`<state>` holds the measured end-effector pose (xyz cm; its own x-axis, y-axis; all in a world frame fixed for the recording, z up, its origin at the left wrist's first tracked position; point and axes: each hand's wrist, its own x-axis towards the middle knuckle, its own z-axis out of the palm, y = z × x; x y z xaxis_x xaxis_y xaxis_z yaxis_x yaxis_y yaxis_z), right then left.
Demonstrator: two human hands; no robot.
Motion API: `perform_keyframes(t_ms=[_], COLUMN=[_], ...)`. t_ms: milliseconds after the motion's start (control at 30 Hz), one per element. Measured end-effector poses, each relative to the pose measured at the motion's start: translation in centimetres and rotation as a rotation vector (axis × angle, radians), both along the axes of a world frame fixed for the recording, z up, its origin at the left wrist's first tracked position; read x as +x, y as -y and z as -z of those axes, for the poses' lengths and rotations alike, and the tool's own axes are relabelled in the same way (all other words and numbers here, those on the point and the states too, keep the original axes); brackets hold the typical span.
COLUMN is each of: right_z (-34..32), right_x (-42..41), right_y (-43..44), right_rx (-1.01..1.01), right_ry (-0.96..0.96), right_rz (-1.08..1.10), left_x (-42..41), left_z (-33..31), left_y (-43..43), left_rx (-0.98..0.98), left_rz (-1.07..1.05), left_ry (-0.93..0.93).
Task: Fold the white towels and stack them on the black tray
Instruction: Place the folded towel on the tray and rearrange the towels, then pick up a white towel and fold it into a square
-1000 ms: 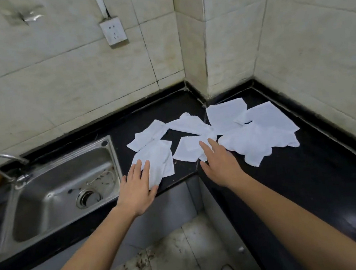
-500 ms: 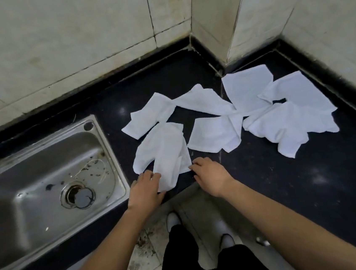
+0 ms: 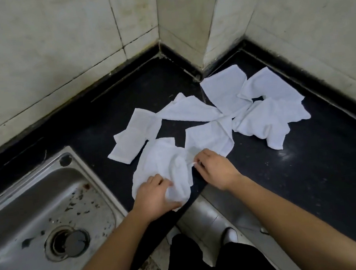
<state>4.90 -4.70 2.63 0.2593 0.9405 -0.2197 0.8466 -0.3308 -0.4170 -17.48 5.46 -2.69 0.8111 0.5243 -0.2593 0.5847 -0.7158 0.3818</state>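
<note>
Several white towels lie crumpled on the black counter point(image 3: 308, 176) in the corner. The nearest towel point(image 3: 162, 158) sits at the counter's front edge. My left hand point(image 3: 154, 194) grips its near bunched end. My right hand point(image 3: 216, 170) pinches its right edge between thumb and fingers. Other towels lie beyond: one to the left point(image 3: 133, 137), one in the middle point(image 3: 210, 138), one behind it point(image 3: 189, 109), and a cluster at the right point(image 3: 268, 121). No black tray is in view.
A steel sink point(image 3: 38, 215) with a drain is set into the counter at the left. Tiled walls point(image 3: 53, 49) close the counter at the back and right. The floor and my legs point(image 3: 208, 263) show below the inner counter corner.
The camera has tilted down and closer. Both hands went from lying flat near the towels to taking hold of the nearest towel, which is now bunched up at its near end.
</note>
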Motion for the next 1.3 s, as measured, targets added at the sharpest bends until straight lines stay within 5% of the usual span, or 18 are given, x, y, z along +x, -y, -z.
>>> perform_keyframes(t_ms=[233, 567, 800, 1000, 1300], right_z=[-4.2, -11.0, -12.7, -8.8, -1.9], right_x=[5.2, 14.4, 20.1, 21.8, 21.2], right_y=[2.1, 11.9, 22.6, 30.2, 39.6], right_rx=[0.103, 0.301, 0.435, 0.274, 0.031], right_ry=[0.062, 0.105, -0.014, -0.049, -0.146], right_rz=[0.146, 0.517, 0.638, 0.535, 0.706], left_x=[3.1, 12.2, 22.4, 28.1, 35.7], left_z=[-0.9, -12.7, -13.1, -7.9, -4.4], left_y=[0.1, 1.9, 9.4, 15.4, 24.5], left_rx=[0.026, -0.032, -0.009, 0.033, 0.048], left_rz=[-0.08, -0.164, 0.08, 0.229, 0.41], left_ry=[0.157, 0.303, 0.035, -0.388, -0.137])
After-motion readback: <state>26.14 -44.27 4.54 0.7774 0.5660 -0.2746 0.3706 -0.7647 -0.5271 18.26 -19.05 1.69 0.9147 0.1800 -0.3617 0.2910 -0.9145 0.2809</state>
